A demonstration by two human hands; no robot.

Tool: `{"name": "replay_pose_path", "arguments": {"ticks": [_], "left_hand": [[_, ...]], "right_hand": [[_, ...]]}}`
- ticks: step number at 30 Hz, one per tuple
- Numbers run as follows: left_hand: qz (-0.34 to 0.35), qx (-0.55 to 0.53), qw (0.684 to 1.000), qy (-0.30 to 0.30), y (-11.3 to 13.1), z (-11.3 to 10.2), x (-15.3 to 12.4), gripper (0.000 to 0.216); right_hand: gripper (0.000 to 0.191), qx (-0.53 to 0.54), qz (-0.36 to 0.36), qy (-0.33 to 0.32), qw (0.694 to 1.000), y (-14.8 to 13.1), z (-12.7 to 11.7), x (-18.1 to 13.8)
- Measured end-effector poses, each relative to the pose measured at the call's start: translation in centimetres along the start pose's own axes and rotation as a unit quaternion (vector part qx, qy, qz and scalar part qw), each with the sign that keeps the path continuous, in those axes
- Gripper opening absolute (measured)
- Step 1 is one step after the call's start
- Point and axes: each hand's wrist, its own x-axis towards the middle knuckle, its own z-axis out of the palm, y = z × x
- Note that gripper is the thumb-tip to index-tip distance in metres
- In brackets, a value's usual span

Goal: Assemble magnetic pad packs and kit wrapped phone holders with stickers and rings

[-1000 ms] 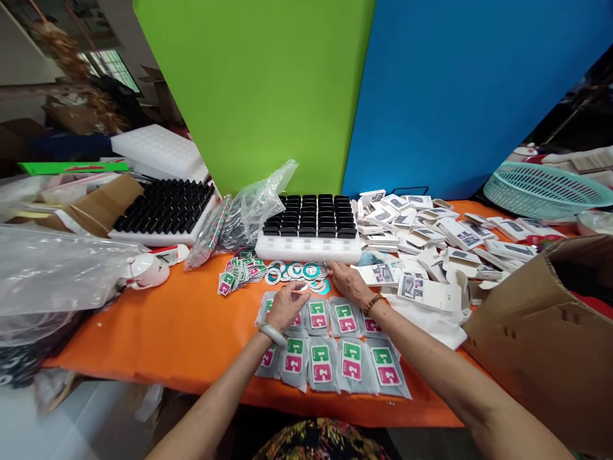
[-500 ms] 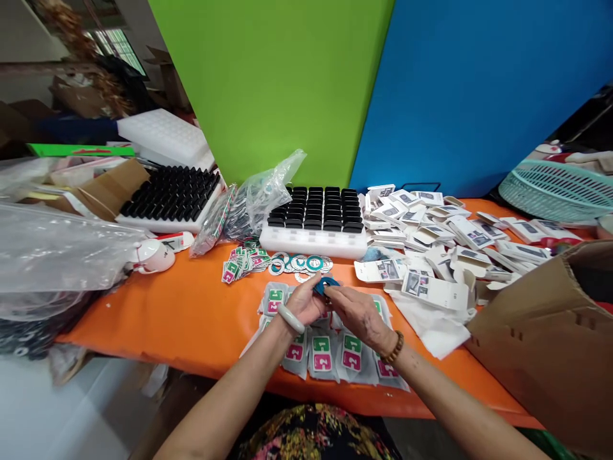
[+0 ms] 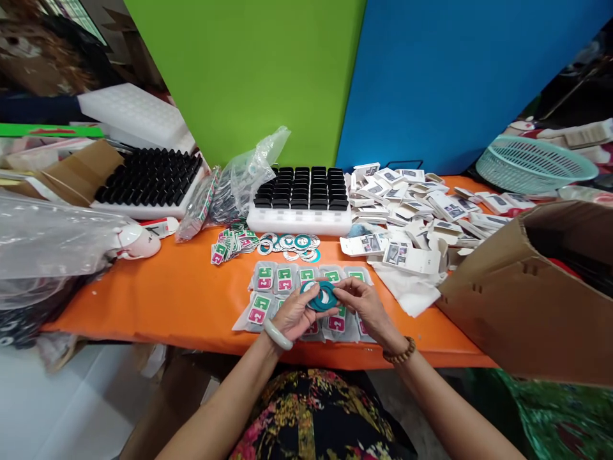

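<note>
My left hand (image 3: 293, 314) and my right hand (image 3: 366, 305) pinch a small stack of teal and white ring stickers (image 3: 320, 295) between them, just above the table's near edge. Under my hands lie two rows of grey packets (image 3: 283, 279) with green and pink labels. Farther back, more ring stickers (image 3: 292, 243) are spread in front of a white tray of black parts (image 3: 301, 203). A small heap of green and pink squares (image 3: 230, 244) sits to their left.
The orange table (image 3: 177, 294) carries a second tray of black parts (image 3: 146, 182), plastic bags (image 3: 48, 239), a heap of white cartons (image 3: 412, 204) and a teal basket (image 3: 534, 165). A brown cardboard box (image 3: 522, 287) stands close at the right.
Both hands drew back from the spread of ring stickers toward me, bringing some rings together over the grey packets. The view has tilted down and nearer.
</note>
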Motion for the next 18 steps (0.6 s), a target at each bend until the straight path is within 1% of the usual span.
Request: {"name": "replay_pose_path", "arguments": {"ticks": [2, 5, 11, 14, 18], "left_hand": [[-0.008, 0.017, 1.0, -0.009, -0.6, 0.0, -0.2, 0.022], [-0.006, 0.036, 0.999, 0.008, -1.5, 0.1, -0.2, 0.027], [0.014, 0.048, 0.996, 0.07, -2.7, 1.1, 0.2, 0.035], [0.017, 0.056, 0.995, 0.074, -3.1, 1.6, 0.2, 0.036], [0.009, 0.057, 0.996, 0.068, -3.4, 2.0, 0.2, 0.04]], "right_hand": [[0.037, 0.028, 0.047, -0.017, 0.998, -0.1, -0.5, -0.4], [0.036, 0.044, 0.086, -0.025, 0.995, -0.1, -1.2, -1.1], [0.038, 0.049, 0.086, 0.006, 0.995, 0.4, -1.9, -2.0], [0.039, 0.056, 0.088, 0.007, 0.994, 0.6, -2.4, -2.1], [0.04, 0.048, 0.113, 0.0, 0.992, 0.6, -3.4, -2.3]]}}
